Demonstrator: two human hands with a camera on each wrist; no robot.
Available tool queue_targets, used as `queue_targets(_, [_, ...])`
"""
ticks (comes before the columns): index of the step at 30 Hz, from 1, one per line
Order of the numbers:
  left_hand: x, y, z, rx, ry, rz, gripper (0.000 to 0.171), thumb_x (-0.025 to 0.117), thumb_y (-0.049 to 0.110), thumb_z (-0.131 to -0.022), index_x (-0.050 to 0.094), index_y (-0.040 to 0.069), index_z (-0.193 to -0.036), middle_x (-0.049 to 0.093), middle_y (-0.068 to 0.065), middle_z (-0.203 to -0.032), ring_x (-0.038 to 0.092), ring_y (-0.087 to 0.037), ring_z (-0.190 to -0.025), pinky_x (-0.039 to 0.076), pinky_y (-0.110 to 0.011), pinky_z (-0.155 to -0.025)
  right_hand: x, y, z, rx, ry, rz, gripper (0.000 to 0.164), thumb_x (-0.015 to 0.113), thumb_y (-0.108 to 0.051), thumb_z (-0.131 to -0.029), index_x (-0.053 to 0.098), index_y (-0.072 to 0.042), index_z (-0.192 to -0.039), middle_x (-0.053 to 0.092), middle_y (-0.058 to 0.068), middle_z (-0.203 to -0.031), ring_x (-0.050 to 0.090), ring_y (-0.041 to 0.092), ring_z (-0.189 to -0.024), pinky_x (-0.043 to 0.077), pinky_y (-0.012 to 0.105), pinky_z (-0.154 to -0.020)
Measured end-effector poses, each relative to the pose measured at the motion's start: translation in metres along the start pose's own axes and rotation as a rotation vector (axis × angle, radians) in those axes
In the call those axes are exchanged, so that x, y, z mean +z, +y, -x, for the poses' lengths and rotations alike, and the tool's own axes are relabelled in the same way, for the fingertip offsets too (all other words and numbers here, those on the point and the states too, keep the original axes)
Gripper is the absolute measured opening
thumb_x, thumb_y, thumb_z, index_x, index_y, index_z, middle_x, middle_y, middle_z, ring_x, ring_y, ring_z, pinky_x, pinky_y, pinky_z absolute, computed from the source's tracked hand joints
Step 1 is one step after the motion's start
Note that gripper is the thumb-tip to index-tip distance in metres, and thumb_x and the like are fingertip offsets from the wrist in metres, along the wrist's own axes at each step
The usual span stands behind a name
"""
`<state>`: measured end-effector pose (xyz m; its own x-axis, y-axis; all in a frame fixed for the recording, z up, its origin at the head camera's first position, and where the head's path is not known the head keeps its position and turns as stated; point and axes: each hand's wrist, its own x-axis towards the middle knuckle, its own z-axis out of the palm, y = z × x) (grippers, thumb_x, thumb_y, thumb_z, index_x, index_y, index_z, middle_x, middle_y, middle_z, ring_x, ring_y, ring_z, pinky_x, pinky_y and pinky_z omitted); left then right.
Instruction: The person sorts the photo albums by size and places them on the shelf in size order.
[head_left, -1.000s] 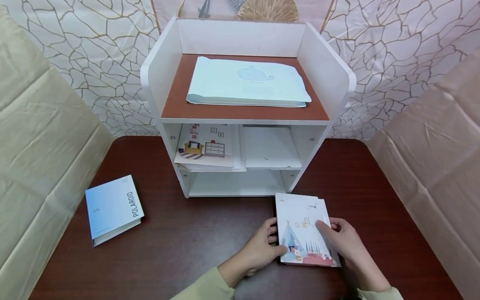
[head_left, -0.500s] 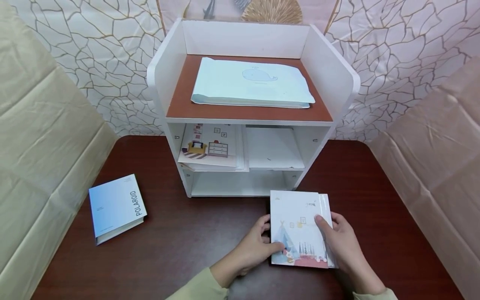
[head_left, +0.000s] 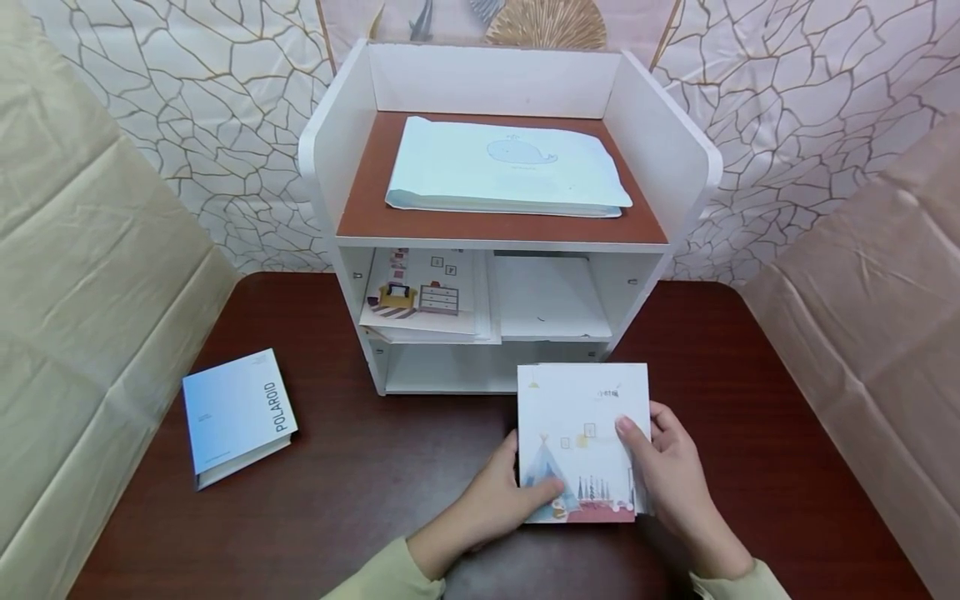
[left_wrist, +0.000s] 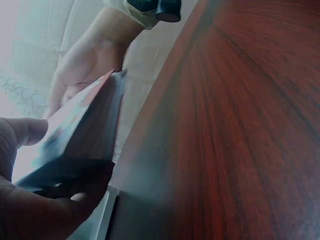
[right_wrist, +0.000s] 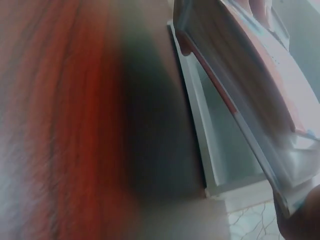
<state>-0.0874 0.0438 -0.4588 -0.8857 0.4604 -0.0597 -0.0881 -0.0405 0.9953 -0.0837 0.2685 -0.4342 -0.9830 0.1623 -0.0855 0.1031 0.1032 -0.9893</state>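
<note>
A white photo album [head_left: 585,396], printed with a blue tent and pink ground, is held between both hands in front of the shelf unit. My left hand [head_left: 501,504] grips its lower left side, thumb on the cover and fingers underneath. On the other side my right hand [head_left: 670,477] holds the right edge, thumb also on the cover. In the left wrist view the album [left_wrist: 100,122] is tilted and off the table, its thick page edge showing. The right wrist view shows the album [right_wrist: 265,65] with its cover and pages slightly parted.
Behind the album stands a white shelf unit [head_left: 502,246]. A whale-print album [head_left: 465,162] lies on top, and illustrated albums [head_left: 420,308] fill the middle shelf's left side. A blue Polaroid album [head_left: 236,417] lies on the dark red table [head_left: 352,467] at left.
Both hands have moved the album left and up toward the shelf unit, and it has turned straighter. The head view has shifted slightly.
</note>
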Motion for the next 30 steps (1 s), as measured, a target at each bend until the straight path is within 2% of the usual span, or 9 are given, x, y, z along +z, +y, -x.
queue_targets(4, [0.000, 0.000, -0.001, 0.108, 0.028, 0.025, 0.053, 0.071, 0.012, -0.087, 0.044, 0.017, -0.132, 0.068, -0.001, -0.101, 0.068, -0.014, -0.086, 0.056, -0.031, -0.074, 0.008, -0.007, -0.003, -0.091, -0.021, -0.037, 0.040, 0.062, -0.020, -0.096, 0.043, -0.006, -0.129, 0.069, 0.008, -0.103, 0.069, 0.024, -0.077, 0.057, 0.040, -0.061])
queue_targets(7, [0.001, 0.000, -0.002, 0.166, 0.079, 0.044, 0.054, 0.072, 0.011, -0.087, 0.043, 0.018, -0.133, 0.068, -0.003, -0.102, 0.069, -0.016, -0.084, 0.057, -0.033, -0.071, 0.015, -0.012, -0.006, -0.144, -0.041, -0.058, 0.038, 0.061, -0.016, -0.097, 0.044, -0.004, -0.129, 0.069, 0.006, -0.104, 0.069, 0.023, -0.076, 0.057, 0.039, -0.061])
queue_targets(9, [0.000, 0.001, -0.002, 0.190, 0.127, 0.044, 0.052, 0.072, 0.012, -0.087, 0.045, 0.018, -0.131, 0.067, -0.003, -0.102, 0.069, -0.016, -0.084, 0.057, -0.034, -0.070, 0.019, -0.014, -0.007, -0.175, -0.069, -0.070, 0.038, 0.060, -0.014, -0.097, 0.043, -0.004, -0.130, 0.069, 0.007, -0.106, 0.069, 0.024, -0.077, 0.057, 0.039, -0.062])
queue_targets(13, [-0.003, 0.011, 0.000, 0.238, 0.200, 0.042, 0.043, 0.072, 0.009, -0.087, 0.050, 0.010, -0.124, 0.068, -0.006, -0.098, 0.069, -0.017, -0.080, 0.057, -0.035, -0.066, 0.023, -0.018, -0.011, -0.211, -0.149, -0.086, 0.041, 0.058, -0.012, -0.098, 0.040, -0.006, -0.134, 0.066, 0.012, -0.111, 0.069, 0.026, -0.079, 0.057, 0.042, -0.063])
queue_targets(18, [-0.009, 0.034, 0.006, 0.266, 0.218, 0.018, 0.035, 0.070, 0.004, -0.087, 0.055, 0.004, -0.118, 0.068, -0.008, -0.092, 0.068, -0.016, -0.074, 0.057, -0.034, -0.062, 0.024, -0.019, -0.012, -0.216, -0.231, -0.106, 0.047, 0.057, -0.011, -0.098, 0.036, -0.010, -0.139, 0.062, 0.014, -0.117, 0.069, 0.028, -0.084, 0.057, 0.045, -0.066])
queue_targets(21, [-0.013, 0.041, 0.006, 0.270, 0.218, 0.007, 0.034, 0.070, 0.005, -0.088, 0.055, 0.003, -0.119, 0.068, -0.009, -0.092, 0.068, -0.016, -0.074, 0.057, -0.033, -0.062, 0.023, -0.017, -0.011, -0.206, -0.257, -0.091, 0.047, 0.056, -0.009, -0.098, 0.035, -0.009, -0.140, 0.064, 0.012, -0.116, 0.069, 0.027, -0.085, 0.057, 0.044, -0.067])
queue_targets(25, [-0.018, 0.051, 0.004, 0.280, 0.227, -0.009, 0.033, 0.069, 0.006, -0.089, 0.055, 0.002, -0.118, 0.068, -0.010, -0.093, 0.068, -0.017, -0.075, 0.057, -0.033, -0.062, 0.024, -0.013, -0.010, -0.186, -0.277, -0.053, 0.044, 0.057, -0.007, -0.098, 0.037, -0.003, -0.137, 0.067, 0.008, -0.113, 0.069, 0.025, -0.089, 0.057, 0.038, -0.071])
queue_targets(30, [-0.025, 0.064, 0.001, 0.261, 0.237, -0.035, 0.030, 0.069, 0.005, -0.089, 0.056, 0.001, -0.116, 0.068, -0.011, -0.093, 0.069, -0.017, -0.077, 0.057, -0.033, -0.064, 0.026, -0.010, -0.008, -0.176, -0.292, -0.014, 0.044, 0.059, -0.008, -0.097, 0.040, 0.000, -0.135, 0.068, 0.009, -0.114, 0.068, 0.022, -0.094, 0.056, 0.032, -0.078])
